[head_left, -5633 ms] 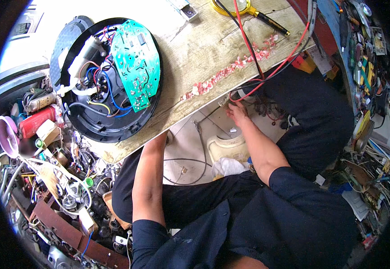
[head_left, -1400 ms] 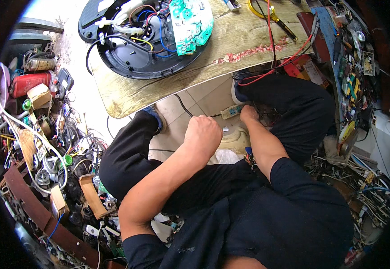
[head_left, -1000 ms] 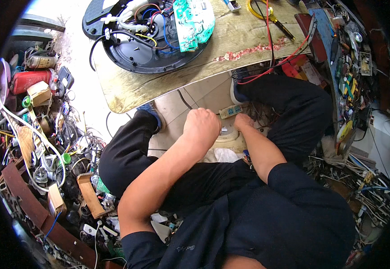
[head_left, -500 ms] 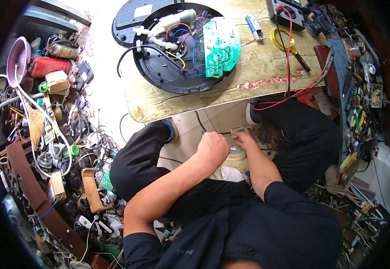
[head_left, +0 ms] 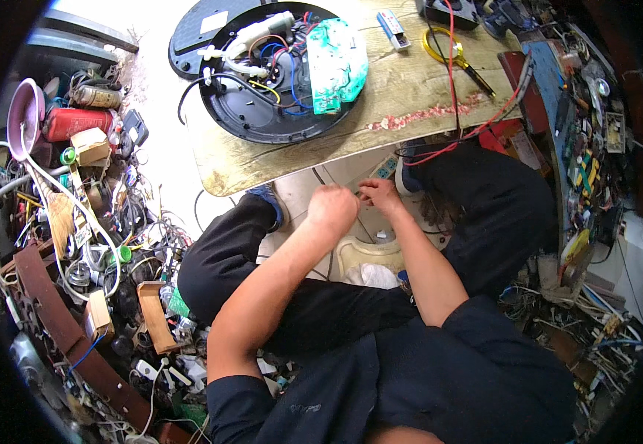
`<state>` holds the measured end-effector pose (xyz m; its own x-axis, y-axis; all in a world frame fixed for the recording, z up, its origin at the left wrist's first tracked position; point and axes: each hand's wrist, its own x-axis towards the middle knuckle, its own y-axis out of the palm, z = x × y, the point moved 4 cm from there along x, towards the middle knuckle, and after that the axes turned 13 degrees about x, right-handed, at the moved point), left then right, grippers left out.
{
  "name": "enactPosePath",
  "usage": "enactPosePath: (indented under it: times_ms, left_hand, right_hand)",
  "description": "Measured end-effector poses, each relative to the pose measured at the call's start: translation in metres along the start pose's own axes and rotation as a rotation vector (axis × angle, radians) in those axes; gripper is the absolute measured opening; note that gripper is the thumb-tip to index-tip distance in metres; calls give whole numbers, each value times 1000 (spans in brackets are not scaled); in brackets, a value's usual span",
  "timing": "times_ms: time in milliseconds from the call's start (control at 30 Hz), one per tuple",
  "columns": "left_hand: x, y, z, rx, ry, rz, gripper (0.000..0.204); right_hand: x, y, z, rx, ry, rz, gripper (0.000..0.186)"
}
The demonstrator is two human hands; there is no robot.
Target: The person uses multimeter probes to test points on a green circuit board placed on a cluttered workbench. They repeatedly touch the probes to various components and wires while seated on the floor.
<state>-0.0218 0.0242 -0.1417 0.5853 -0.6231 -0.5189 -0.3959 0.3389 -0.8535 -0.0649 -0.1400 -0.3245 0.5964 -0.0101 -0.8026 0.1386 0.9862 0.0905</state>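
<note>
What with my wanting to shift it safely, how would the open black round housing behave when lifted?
The black housing looks rigid, its moulded rim likely holding shape. The green circuit board, exposed over its right side, seems fragile. Its thin, curving wires would probably flop.

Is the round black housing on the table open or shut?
Open: no cover lies over the round black housing, so its green circuit board and white cylindrical part show.

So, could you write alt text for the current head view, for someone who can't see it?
A person's left hand and right hand come close together by a table's near edge; anything held is unclear. On the table sits an opened round black appliance with a green circuit board.
</note>
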Motion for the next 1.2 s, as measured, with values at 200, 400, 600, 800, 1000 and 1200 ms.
enactPosePath:
  times_ms: [200,400,600,800,1000,1200]
  left_hand:
    - [16,12,22,-34,-58,-91,19]
    - [21,33,20,-73,-52,-98,18]
    - [13,34,0,-23,22,-37,18]
    - [7,14,-23,-1,4,-190,18]
    - [-30,-23,-74,5,206,-201,16]
    - [-53,-32,-83,41,224,-135,21]
  right_hand:
    - [-66,31,40,99,-313,291,35]
    - [-82,37,29,-4,-513,234,37]
    - [-91,40,49,-684,-763,255,24]
    - [-29,9,16,-836,-473,-24,31]
    - [50,-46,11,-936,-484,-224,30]
    - [86,-32,46,-1207,-861,-225,39]
